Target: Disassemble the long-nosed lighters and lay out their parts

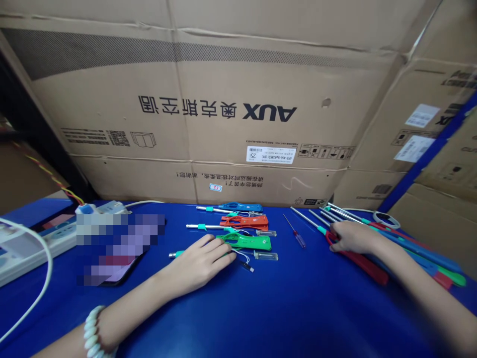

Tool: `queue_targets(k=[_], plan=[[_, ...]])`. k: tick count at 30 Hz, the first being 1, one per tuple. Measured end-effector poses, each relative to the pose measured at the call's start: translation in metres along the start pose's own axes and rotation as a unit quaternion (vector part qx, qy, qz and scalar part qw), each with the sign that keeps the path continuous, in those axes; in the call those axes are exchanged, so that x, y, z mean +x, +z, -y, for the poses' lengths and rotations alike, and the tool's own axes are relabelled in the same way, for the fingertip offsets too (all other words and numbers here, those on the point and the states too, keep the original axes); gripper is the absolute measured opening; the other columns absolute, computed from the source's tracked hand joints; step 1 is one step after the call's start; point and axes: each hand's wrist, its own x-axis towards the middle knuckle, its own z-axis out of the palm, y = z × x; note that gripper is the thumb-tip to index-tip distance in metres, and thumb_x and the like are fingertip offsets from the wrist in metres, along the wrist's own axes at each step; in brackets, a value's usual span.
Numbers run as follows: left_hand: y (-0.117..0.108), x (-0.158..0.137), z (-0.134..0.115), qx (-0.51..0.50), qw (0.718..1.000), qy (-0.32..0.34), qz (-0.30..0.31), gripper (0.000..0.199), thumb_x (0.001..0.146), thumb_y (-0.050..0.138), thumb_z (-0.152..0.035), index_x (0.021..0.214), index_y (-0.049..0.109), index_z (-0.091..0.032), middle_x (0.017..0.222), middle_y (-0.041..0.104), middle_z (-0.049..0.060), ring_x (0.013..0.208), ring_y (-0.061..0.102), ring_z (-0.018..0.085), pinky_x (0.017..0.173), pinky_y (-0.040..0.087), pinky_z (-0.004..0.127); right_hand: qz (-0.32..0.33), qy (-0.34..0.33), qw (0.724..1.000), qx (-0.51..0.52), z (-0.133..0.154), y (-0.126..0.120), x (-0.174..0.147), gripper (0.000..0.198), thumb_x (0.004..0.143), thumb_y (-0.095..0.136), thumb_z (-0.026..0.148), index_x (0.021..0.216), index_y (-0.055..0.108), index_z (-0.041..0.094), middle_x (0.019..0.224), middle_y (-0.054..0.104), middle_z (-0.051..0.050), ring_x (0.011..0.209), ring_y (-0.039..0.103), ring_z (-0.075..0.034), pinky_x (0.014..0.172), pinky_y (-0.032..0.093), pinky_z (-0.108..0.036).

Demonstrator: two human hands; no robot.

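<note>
1. the right hand (350, 237) is pinching the red lighter (367, 266) near its trigger loop, fingers drawn narrow.
2. this lighter is sitting at the right of the surface (261, 313), directly under that nearer hand, its long axis slanting from metal tip, far and left, to handle butt, near and right.
3. the left hand (206, 258) is resting over the green lighter (257, 242); whether it is gripping, i cannot tell.
4. the screwdriver (299, 239) is lying between both hands.
</note>
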Motion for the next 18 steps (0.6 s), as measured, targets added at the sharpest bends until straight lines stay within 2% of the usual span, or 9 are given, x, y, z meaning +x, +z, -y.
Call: queue_targets(k=[3, 5, 10, 14, 16, 18], plan=[[-0.005, 0.001, -0.003, -0.003, 0.999, -0.008, -0.043, 0.02, 0.096, 0.044, -0.012, 0.112, 0.057, -0.013, 0.102, 0.065, 0.007, 0.094, 0.056, 0.02, 0.083, 0.037, 0.035, -0.04, -0.007, 0.999, 0.007, 0.013, -0.008, -0.007, 0.02, 0.079, 0.054, 0.032, 0.086, 0.06, 0.015, 0.09, 0.067, -0.015, 0.082, 0.064, -0.03, 0.064, 0.04, -0.033], [-0.008, 0.002, -0.006, 0.003, 0.997, -0.012, -0.076, 0.02, 0.094, 0.046, -0.012, 0.11, 0.058, -0.013, 0.101, 0.066, 0.007, 0.094, 0.056, 0.02, 0.084, 0.037, 0.035, -0.102, -0.026, 0.994, 0.038, 0.027, -0.017, -0.017, 0.022, 0.082, 0.049, 0.032, 0.093, 0.058, 0.015, 0.097, 0.066, -0.015, 0.087, 0.063, -0.028, 0.069, 0.042, -0.032], [-0.015, 0.002, -0.019, 0.024, 0.99, -0.047, -0.13, 0.025, 0.091, 0.05, -0.014, 0.114, 0.06, -0.018, 0.112, 0.066, 0.006, 0.105, 0.055, 0.022, 0.092, 0.034, 0.039, -0.204, -0.133, 0.957, 0.16, 0.076, -0.033, -0.049, 0.017, 0.085, 0.05, 0.032, 0.097, 0.051, 0.02, 0.095, 0.065, -0.008, 0.081, 0.062, -0.023, 0.071, 0.044, -0.031], [-0.021, 0.005, -0.037, 0.071, 0.983, -0.065, -0.155, 0.038, 0.089, 0.055, -0.018, 0.127, 0.054, -0.018, 0.127, 0.059, 0.007, 0.122, 0.045, 0.024, 0.103, 0.026, 0.04, -0.168, -0.22, 0.924, 0.263, 0.116, -0.022, -0.066, 0.032, 0.084, 0.059, 0.033, 0.111, 0.045, 0.023, 0.093, 0.066, -0.004, 0.077, 0.064, -0.021, 0.067, 0.046, -0.029], [-0.022, 0.008, -0.046, 0.099, 0.984, -0.075, -0.131, 0.04, 0.092, 0.053, -0.023, 0.132, 0.05, -0.016, 0.131, 0.056, 0.008, 0.126, 0.041, 0.025, 0.106, 0.022, 0.04, -0.136, -0.274, 0.913, 0.27, 0.133, -0.013, -0.07, 0.041, 0.082, 0.065, 0.033, 0.116, 0.045, 0.022, 0.102, 0.066, -0.005, 0.085, 0.064, -0.022, 0.07, 0.048, -0.03], [-0.022, 0.011, -0.051, 0.105, 0.986, -0.084, -0.1, 0.036, 0.096, 0.046, -0.025, 0.13, 0.051, -0.013, 0.123, 0.061, 0.009, 0.12, 0.046, 0.025, 0.105, 0.024, 0.041, -0.124, -0.321, 0.902, 0.261, 0.144, -0.007, -0.074, 0.047, 0.08, 0.069, 0.033, 0.119, 0.046, 0.021, 0.111, 0.064, -0.007, 0.096, 0.062, -0.024, 0.079, 0.047, -0.032]])
